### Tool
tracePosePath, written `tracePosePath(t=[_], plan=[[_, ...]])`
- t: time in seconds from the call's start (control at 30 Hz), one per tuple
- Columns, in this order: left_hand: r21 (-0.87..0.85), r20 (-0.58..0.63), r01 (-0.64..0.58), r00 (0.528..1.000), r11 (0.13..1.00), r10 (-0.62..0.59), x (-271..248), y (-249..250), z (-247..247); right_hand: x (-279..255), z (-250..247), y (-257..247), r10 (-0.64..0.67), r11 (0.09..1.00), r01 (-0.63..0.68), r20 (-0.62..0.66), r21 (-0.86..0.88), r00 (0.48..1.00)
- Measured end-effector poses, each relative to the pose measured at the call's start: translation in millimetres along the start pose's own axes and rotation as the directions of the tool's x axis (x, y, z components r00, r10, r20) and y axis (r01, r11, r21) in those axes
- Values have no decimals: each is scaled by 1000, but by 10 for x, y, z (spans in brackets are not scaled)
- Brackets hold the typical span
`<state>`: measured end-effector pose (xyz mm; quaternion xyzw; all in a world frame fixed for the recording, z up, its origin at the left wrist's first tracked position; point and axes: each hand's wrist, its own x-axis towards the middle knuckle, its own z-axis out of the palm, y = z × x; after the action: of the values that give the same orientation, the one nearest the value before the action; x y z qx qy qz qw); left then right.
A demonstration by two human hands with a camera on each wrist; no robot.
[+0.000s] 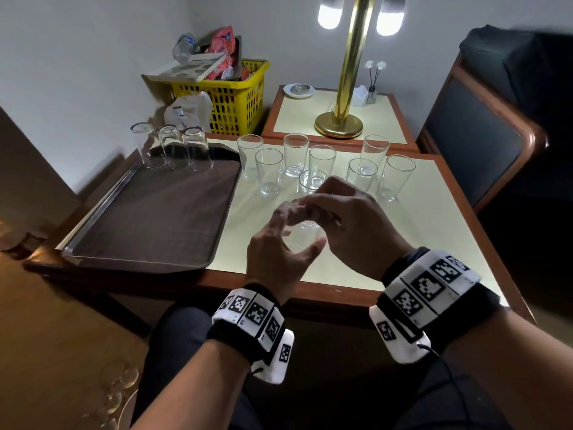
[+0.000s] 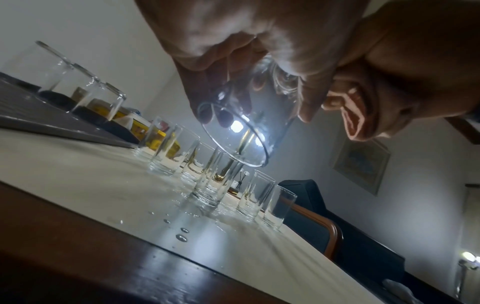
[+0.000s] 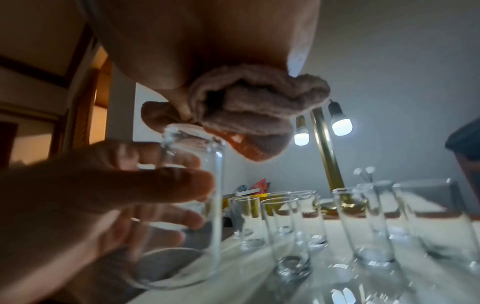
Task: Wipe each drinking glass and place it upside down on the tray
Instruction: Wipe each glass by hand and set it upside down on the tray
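Three glasses (image 1: 172,147) stand upside down at the far end of the tray (image 1: 148,218) in the head view, and eight more wait upright on the tabletop (image 1: 434,231). My left hand (image 1: 279,243) curls round the glass (image 1: 305,235) I am wiping, held above the tabletop in front of me; my right hand (image 1: 341,218), fingers closed on the cloth (image 1: 297,209), sits right on top of it.

Seen from my left wrist, the glass is tilted, one round end (image 2: 233,133) facing the camera, my fingers (image 2: 197,90) wrapped round its wall. Water drops (image 2: 182,236) lie on the tabletop beneath.

Through the right wrist camera, the bunched cloth touches the glass's upper end (image 3: 192,135). I judge the wipe goes best if I grip the wall firmly, turn the glass against the cloth, and keep it clear of the upright ones nearby.
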<state>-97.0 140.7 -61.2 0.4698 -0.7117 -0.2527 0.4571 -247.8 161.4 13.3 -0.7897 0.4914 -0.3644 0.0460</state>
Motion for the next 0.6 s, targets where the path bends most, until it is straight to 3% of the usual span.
tracePosePath(t=[0.2, 0.33, 0.47, 0.6], plan=[[-38, 21, -3, 1000, 999, 3, 2, 75, 55, 9, -37, 99, 45, 997, -49, -56, -67, 997], [-50, -25, 17, 1000, 999, -18, 90, 38, 5, -52, -103, 79, 31, 999, -30, -42, 29, 999], [-53, 0, 47, 999, 997, -47, 40, 82, 46, -36, -80, 138, 89, 994, -94, -76, -54, 993], [-16, -17, 61, 998, 998, -62, 18, -8, 35, -89, -77, 114, 51, 998, -50, -4, 27, 999]])
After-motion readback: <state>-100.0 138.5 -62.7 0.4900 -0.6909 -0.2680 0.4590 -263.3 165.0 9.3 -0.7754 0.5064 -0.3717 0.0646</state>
